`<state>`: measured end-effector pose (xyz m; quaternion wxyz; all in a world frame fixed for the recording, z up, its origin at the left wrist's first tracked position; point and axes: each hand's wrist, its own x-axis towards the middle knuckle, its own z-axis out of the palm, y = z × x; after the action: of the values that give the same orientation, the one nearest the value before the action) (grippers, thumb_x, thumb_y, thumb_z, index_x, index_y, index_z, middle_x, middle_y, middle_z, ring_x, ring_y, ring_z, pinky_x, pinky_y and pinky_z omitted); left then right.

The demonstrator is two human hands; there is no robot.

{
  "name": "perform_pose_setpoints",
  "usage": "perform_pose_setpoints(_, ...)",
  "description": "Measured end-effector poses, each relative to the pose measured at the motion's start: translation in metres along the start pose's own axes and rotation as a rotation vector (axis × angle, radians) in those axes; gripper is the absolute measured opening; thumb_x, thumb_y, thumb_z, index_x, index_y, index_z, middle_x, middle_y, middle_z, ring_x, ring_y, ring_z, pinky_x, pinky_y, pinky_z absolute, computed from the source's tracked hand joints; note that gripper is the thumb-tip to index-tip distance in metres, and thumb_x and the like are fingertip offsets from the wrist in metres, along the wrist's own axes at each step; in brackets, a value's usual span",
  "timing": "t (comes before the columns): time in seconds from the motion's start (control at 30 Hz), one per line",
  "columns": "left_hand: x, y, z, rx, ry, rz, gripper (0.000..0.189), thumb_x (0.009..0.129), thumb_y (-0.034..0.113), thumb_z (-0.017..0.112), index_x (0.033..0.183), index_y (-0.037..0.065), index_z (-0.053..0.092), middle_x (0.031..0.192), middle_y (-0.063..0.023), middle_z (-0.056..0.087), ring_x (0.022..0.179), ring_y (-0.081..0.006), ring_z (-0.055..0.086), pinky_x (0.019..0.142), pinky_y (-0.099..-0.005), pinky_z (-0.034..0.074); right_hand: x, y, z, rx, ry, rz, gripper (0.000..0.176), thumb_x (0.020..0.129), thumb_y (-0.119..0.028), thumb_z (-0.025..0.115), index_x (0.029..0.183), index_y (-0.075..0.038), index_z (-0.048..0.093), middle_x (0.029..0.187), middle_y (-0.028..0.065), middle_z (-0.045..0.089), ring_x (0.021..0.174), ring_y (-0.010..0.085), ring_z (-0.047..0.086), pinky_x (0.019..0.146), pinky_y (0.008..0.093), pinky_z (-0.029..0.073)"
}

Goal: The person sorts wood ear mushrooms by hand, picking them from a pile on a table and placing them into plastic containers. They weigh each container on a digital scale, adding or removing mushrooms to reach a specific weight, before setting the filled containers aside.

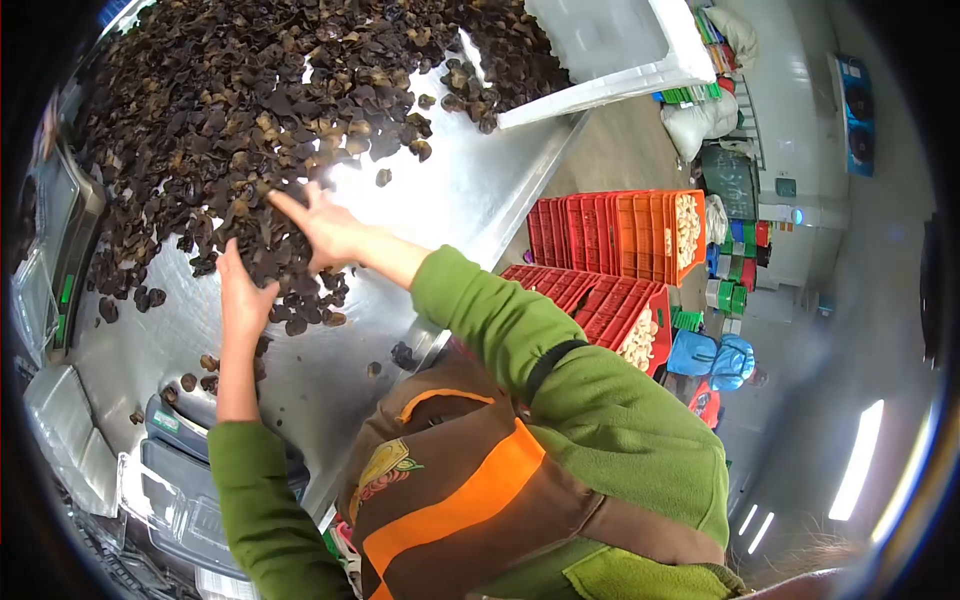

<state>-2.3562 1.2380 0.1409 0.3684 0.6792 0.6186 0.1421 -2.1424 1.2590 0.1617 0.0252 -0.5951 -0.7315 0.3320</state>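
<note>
Dark brown, curled flat pieces, resembling wood ear mushrooms, lie in a wide heap on a shiny metal table. At the near edge of this heap, my left hand has its fingers extended and its thumb apart. Up and to the right of it, my right hand is spread, index finger stretched over the pieces. A small cluster of dark pieces lies between the two hands. Neither hand is closed around anything visible; some fingertips are partly hidden by the pieces.
A white foam box stands at the table's far right. Clear plastic containers and scales with a green display are at the left. Beyond the table edge are red crates and an orange crate with pale contents.
</note>
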Motion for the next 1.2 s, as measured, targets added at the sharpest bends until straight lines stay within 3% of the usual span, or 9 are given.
perform_pose_setpoints(0.07, 0.019, -0.004, 0.019, -0.038, 0.031, 0.136, 0.093, 0.060, -0.004, 0.078, 0.138, -0.009, 0.029, 0.120, -0.0241, 0.045, 0.114, -0.0408, 0.047, 0.100, -0.0408, 0.041, 0.005, -0.019, 0.006, -0.007, -0.071, -0.030, 0.130, 0.047, -0.014, 0.091, 0.151, -0.025, 0.013, 0.138, 0.0368, 0.024, 0.115, 0.0497, 0.048, 0.095, 0.0455, 0.048)
perform_pose_setpoints(0.2, 0.013, -0.007, 0.001, -0.223, -0.102, -0.058, 0.081, 0.066, -0.003, 0.071, 0.136, -0.013, 0.032, 0.131, -0.0269, 0.044, 0.122, -0.0371, 0.047, 0.105, -0.0388, 0.038, -0.003, -0.042, 0.016, -0.034, -0.023, 0.023, 0.134, 0.042, -0.022, 0.093, 0.151, -0.023, 0.014, 0.145, 0.0364, 0.016, 0.123, 0.0497, 0.042, 0.100, 0.0458, 0.044)
perform_pose_setpoints(0.33, 0.008, -0.009, -0.006, -0.276, -0.240, -0.073, 0.077, 0.073, 0.005, 0.067, 0.137, -0.014, 0.030, 0.136, -0.0288, 0.041, 0.128, -0.0362, 0.043, 0.108, -0.0374, 0.035, 0.011, -0.068, 0.025, -0.133, 0.089, -0.004, 0.128, 0.045, -0.024, 0.091, 0.150, -0.023, 0.018, 0.148, 0.0337, 0.009, 0.121, 0.0541, 0.038, 0.089, 0.0513, 0.050)
perform_pose_setpoints(0.53, -0.052, 0.033, -0.065, 0.023, 0.033, 0.029, 0.073, 0.080, 0.015, 0.070, 0.140, -0.004, 0.034, 0.143, -0.0275, 0.035, 0.133, -0.0399, 0.035, 0.110, -0.0409, 0.031, 0.064, -0.099, 0.027, -0.349, 0.136, 0.023, 0.118, 0.049, -0.032, 0.089, 0.148, -0.025, 0.025, 0.153, 0.0290, -0.002, 0.133, 0.0556, 0.022, 0.086, 0.0628, 0.048)
perform_pose_setpoints(0.7, -0.162, 0.038, -0.153, -0.087, 0.283, 0.172, 0.053, 0.080, 0.006, 0.068, 0.130, 0.005, 0.051, 0.138, -0.0162, 0.047, 0.124, -0.0338, 0.048, 0.099, -0.0386, 0.042, 0.066, -0.101, 0.038, -0.401, 0.030, -0.008, 0.072, 0.056, -0.034, 0.083, 0.121, -0.019, 0.057, 0.133, 0.0221, 0.035, 0.121, 0.0474, 0.040, 0.092, 0.0505, 0.050)
perform_pose_setpoints(0.8, -0.223, -0.009, -0.196, -0.020, 0.522, 0.104, 0.049, 0.082, 0.005, 0.067, 0.129, 0.006, 0.053, 0.135, -0.0131, 0.050, 0.121, -0.0280, 0.051, 0.095, -0.0372, 0.045, 0.049, -0.101, 0.059, -0.349, 0.071, -0.029, 0.057, 0.064, -0.022, 0.078, 0.118, -0.025, 0.059, 0.120, 0.0183, 0.044, 0.104, 0.0415, 0.055, 0.086, 0.0489, 0.051)
perform_pose_setpoints(1.0, -0.338, -0.136, -0.238, 0.120, 0.881, -0.342, 0.045, 0.084, 0.010, 0.067, 0.127, 0.006, 0.055, 0.124, -0.0121, 0.055, 0.107, -0.0236, 0.055, 0.085, -0.0334, 0.047, 0.019, -0.104, 0.079, -0.058, 0.290, -0.014, 0.040, 0.064, -0.018, 0.075, 0.102, -0.019, 0.064, 0.115, 0.0217, 0.057, 0.109, 0.0360, 0.055, 0.089, 0.0438, 0.050)
perform_pose_setpoints(1.07, -0.368, -0.177, -0.226, 0.071, 0.821, -0.401, 0.049, 0.083, 0.012, 0.069, 0.129, 0.005, 0.053, 0.121, -0.0122, 0.055, 0.103, -0.0228, 0.055, 0.083, -0.0331, 0.047, 0.015, -0.109, 0.081, 0.012, 0.340, -0.029, 0.034, 0.062, -0.015, 0.077, 0.094, -0.017, 0.066, 0.107, 0.0119, 0.057, 0.097, 0.0288, 0.061, 0.084, 0.0377, 0.050)
perform_pose_setpoints(1.2, -0.384, -0.200, -0.191, -0.207, 0.614, -0.549, 0.061, 0.081, 0.017, 0.071, 0.135, 0.002, 0.046, 0.113, -0.0126, 0.055, 0.089, -0.0200, 0.054, 0.079, -0.0337, 0.047, -0.026, -0.187, 0.069, 0.818, 0.093, -0.088, 0.026, 0.067, -0.006, 0.072, 0.092, -0.006, 0.064, 0.084, -0.0001, 0.062, 0.078, 0.0098, 0.058, 0.074, 0.0244, 0.049)
